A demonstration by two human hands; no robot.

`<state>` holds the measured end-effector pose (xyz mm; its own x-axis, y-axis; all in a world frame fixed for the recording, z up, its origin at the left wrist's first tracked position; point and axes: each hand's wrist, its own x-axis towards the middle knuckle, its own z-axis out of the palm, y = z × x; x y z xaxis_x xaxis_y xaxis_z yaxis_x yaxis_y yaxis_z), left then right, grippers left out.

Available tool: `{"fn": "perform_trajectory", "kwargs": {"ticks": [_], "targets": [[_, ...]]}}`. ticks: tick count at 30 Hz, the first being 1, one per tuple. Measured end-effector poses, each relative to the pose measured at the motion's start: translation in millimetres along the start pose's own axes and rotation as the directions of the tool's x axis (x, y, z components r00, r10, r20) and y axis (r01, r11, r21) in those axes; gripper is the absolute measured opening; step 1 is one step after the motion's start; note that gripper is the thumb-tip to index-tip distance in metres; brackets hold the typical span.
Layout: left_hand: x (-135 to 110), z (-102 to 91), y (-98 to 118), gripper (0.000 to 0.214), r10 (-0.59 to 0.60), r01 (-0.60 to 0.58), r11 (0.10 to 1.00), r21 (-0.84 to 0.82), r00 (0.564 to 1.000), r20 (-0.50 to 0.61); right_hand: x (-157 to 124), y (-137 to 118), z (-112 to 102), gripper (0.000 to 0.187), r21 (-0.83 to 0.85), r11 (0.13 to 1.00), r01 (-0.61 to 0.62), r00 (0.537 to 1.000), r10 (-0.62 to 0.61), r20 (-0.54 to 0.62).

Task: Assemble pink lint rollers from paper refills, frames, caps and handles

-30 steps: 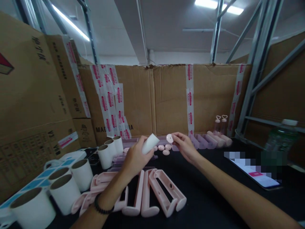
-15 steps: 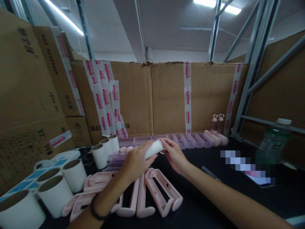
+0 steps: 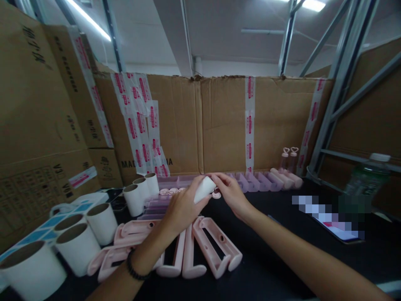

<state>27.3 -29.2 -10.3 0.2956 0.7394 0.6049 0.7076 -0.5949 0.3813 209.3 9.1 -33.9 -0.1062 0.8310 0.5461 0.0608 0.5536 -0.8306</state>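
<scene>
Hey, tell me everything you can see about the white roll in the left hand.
The white roll is a plain, smooth cylinder that looks like paper. It is tilted, its raised end toward the right hand. The left hand wraps its lower part, holding it above the black tabletop. The right fingertips are at the raised end; whether they touch it is unclear.

A capped bottle (image 3: 367, 177) stands near a lit phone (image 3: 336, 229).
</scene>
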Motion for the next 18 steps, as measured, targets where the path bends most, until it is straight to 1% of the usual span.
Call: {"fn": "perform_trajectory", "kwargs": {"ticks": [2, 4, 6, 8, 9, 11, 13, 15, 18], "targets": [[3.6, -2.0, 1.1, 0.056, -0.104, 0.073, 0.970, -0.232, 0.987, -0.124, 5.3, 1.4, -10.3, 0.039, -0.150, 0.987, 0.051, 0.999, -0.052, -0.004], [7.7, -6.4, 0.4, 0.059, -0.223, 0.100, 0.878, -0.467, 0.951, -0.215, 6.4, 6.8, -21.6, 0.029, -0.317, 0.944, 0.090, 0.996, -0.080, 0.044], [12.0, -11.5, -1.9, 0.060, -0.334, 0.101, 0.748, -0.656, 0.912, -0.240, 3.3, 16.5, -29.3, 0.018, -0.468, 0.876, 0.117, 0.989, -0.062, 0.131], [15.9, -15.2, -4.6, 0.057, -0.439, 0.111, 0.606, -0.787, 0.872, -0.215, -1.1, 28.0, -31.2, 0.011, -0.581, 0.803, 0.137, 0.979, -0.019, 0.204], [17.6, -16.2, -6.0, 0.054, -0.498, 0.124, 0.537, -0.835, 0.845, -0.195, -2.9, 33.6, -30.1, 0.009, -0.623, 0.769, 0.144, 0.974, 0.002, 0.227], [19.9, -16.5, -8.6, 0.050, -0.611, 0.159, 0.420, -0.893, 0.778, -0.149, -4.8, 42.6, -26.2, 0.008, -0.687, 0.711, 0.152, 0.966, 0.038, 0.254], [20.8, -15.7, -11.0, 0.047, -0.688, 0.194, 0.355, -0.914, 0.717, -0.115, -4.9, 47.6, -22.5, 0.011, -0.726, 0.669, 0.159, 0.961, 0.063, 0.269], [20.8, -14.7, -12.6, 0.044, -0.710, 0.218, 0.340, -0.915, 0.697, -0.097, -4.9, 48.9, -20.7, 0.014, -0.745, 0.644, 0.173, 0.957, 0.070, 0.282], [20.3, -13.9, -12.2, 0.045, -0.715, 0.231, 0.338, -0.912, 0.693, -0.090, -6.8, 47.7, -21.0, 0.014, -0.749, 0.630, 0.203, 0.953, 0.049, 0.300]]}}
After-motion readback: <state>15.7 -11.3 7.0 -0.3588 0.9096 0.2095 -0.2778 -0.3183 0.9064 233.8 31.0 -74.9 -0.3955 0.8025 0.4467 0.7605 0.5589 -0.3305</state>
